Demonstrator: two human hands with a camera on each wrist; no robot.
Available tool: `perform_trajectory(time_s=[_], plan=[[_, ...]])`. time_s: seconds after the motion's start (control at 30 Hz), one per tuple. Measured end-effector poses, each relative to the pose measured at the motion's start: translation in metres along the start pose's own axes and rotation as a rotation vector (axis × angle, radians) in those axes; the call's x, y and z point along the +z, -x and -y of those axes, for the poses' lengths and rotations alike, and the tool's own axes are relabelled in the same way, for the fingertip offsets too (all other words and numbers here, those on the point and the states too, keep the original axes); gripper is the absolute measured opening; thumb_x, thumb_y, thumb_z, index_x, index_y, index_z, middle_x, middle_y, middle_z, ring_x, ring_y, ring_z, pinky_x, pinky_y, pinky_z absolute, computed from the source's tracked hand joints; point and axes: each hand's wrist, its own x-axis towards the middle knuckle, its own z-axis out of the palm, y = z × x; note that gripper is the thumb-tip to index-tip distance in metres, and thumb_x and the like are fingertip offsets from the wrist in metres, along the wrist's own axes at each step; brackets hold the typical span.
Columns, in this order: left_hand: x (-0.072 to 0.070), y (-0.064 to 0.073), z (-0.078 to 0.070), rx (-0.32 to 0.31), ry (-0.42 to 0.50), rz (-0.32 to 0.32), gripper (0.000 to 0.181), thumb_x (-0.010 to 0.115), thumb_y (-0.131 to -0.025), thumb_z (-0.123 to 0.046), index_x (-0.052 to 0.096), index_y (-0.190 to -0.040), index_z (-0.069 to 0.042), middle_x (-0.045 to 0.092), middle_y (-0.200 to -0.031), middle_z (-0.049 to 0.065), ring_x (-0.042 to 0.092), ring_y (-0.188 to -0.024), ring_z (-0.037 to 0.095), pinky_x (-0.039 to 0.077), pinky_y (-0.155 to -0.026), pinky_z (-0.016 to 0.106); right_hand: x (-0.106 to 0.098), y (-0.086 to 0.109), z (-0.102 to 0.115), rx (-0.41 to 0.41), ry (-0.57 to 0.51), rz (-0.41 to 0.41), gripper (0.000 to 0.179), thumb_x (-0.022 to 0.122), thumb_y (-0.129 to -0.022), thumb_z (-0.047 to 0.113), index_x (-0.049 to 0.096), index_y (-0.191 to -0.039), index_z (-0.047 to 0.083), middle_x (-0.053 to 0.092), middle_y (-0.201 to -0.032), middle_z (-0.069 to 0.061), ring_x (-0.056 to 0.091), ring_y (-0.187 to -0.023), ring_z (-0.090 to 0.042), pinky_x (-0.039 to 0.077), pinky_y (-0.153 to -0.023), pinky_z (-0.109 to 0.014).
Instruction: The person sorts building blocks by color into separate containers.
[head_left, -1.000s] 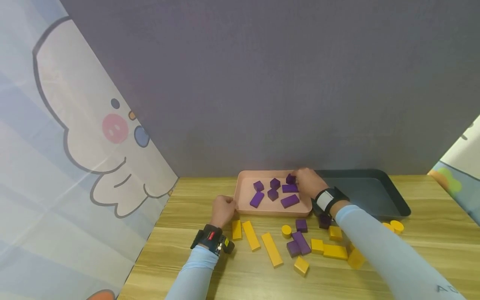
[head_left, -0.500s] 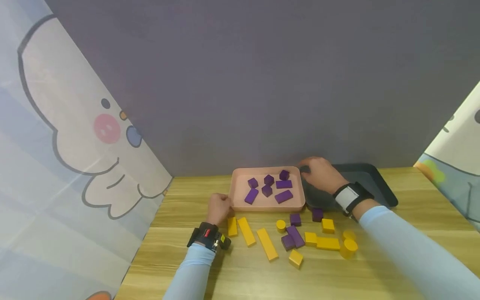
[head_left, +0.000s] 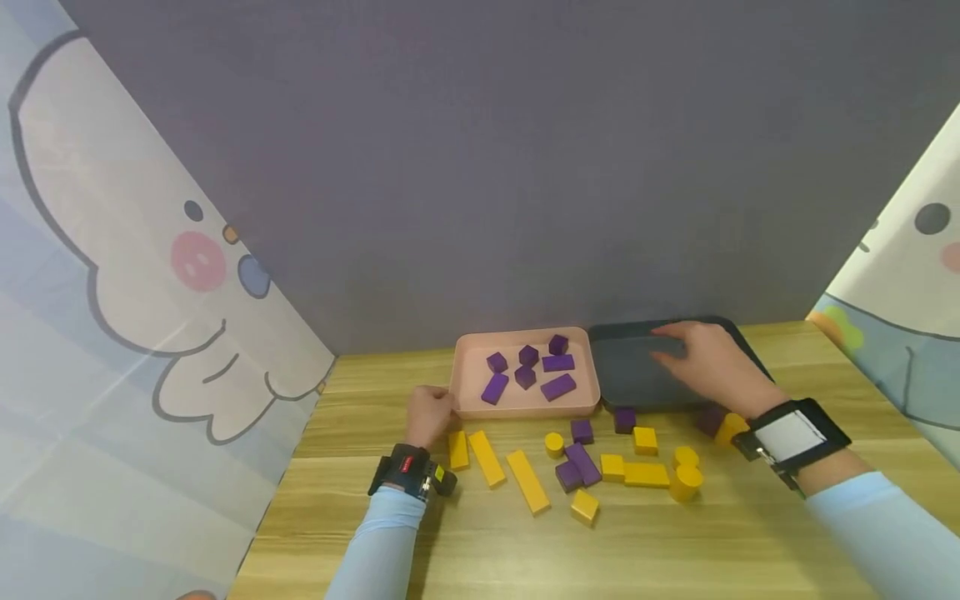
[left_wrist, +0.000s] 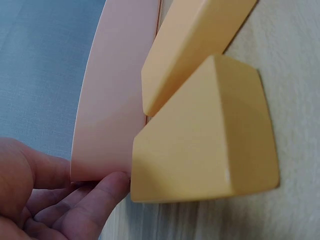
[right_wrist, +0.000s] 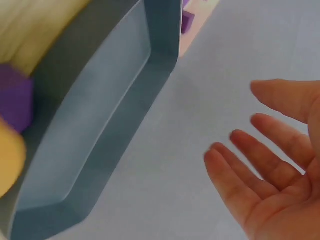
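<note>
My left hand is at the left end of the pink tray. In the left wrist view its thumb lies on the tray's rim and curled fingers grip the corner from below. Several purple blocks lie spread out in that tray. Over the dark grey tray, to the right, hovers my right hand, thumb and fingers apart with nothing between them. The right wrist view shows the right hand's fingers loosely spread, away from the dark tray's wall.
In front of the trays lie yellow bars, yellow cubes, yellow cylinders and several purple blocks on the wooden table. A grey panel rises right behind both trays.
My right hand has let go of a purple cube at the pink tray's back right corner and moved right over the dark tray. My left hand has stayed at the pink tray's end.
</note>
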Motion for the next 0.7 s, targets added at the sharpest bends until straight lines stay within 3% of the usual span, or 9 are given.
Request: perform_trajectory(time_s=[0.07, 0.2, 0.37, 0.5, 0.7], plan=[[0.0, 0.001, 0.0, -0.007, 0.001, 0.006, 0.022, 0.062, -0.092, -0.007, 0.079, -0.099, 0.006, 0.075, -0.077, 0.018, 0.061, -0.057, 0.017, 0.046, -0.049, 0.025, -0.003, 0.011, -0.006, 0.006, 0.014, 0.001, 0.039, 0.074, -0.093, 0.019, 0.07, -0.124, -0.003, 0.073, -0.115, -0.026, 0.071, -0.083, -0.038, 0.058, -0.072, -0.053], [0.001, 0.0, 0.001, -0.013, -0.009, 0.002, 0.023, 0.061, -0.092, -0.008, 0.079, -0.099, 0.006, 0.074, -0.077, 0.016, 0.06, -0.058, 0.017, 0.046, -0.051, 0.024, -0.002, 0.028, -0.019, 0.039, 0.036, 0.086, 0.027, 0.074, -0.09, 0.016, 0.075, -0.109, -0.003, 0.076, -0.103, -0.022, 0.072, -0.089, -0.037, 0.058, -0.081, -0.057], [-0.001, -0.002, 0.002, -0.024, -0.021, -0.013, 0.023, 0.061, -0.091, -0.008, 0.08, -0.096, 0.004, 0.074, -0.076, 0.013, 0.061, -0.058, 0.017, 0.046, -0.051, 0.025, 0.005, 0.037, -0.026, 0.094, 0.061, 0.262, 0.011, 0.076, -0.086, 0.017, 0.075, -0.089, 0.006, 0.071, -0.081, -0.003, 0.06, -0.07, -0.016, 0.056, -0.067, -0.041], [0.0, -0.001, 0.002, -0.024, -0.02, -0.02, 0.023, 0.062, -0.092, -0.009, 0.079, -0.099, 0.005, 0.075, -0.079, 0.015, 0.063, -0.059, 0.016, 0.048, -0.052, 0.024, 0.009, 0.043, -0.027, 0.115, 0.082, 0.322, 0.011, 0.077, -0.083, 0.017, 0.073, -0.087, 0.007, 0.066, -0.079, -0.001, 0.055, -0.068, -0.016, 0.05, -0.063, -0.036], [0.002, -0.001, 0.002, -0.027, -0.013, -0.015, 0.023, 0.062, -0.091, -0.009, 0.079, -0.1, 0.005, 0.076, -0.079, 0.016, 0.064, -0.058, 0.016, 0.048, -0.051, 0.025, 0.015, 0.048, -0.03, 0.111, 0.128, 0.317, 0.015, 0.078, -0.083, 0.015, 0.075, -0.092, 0.003, 0.07, -0.084, -0.006, 0.057, -0.071, -0.019, 0.056, -0.069, -0.044]])
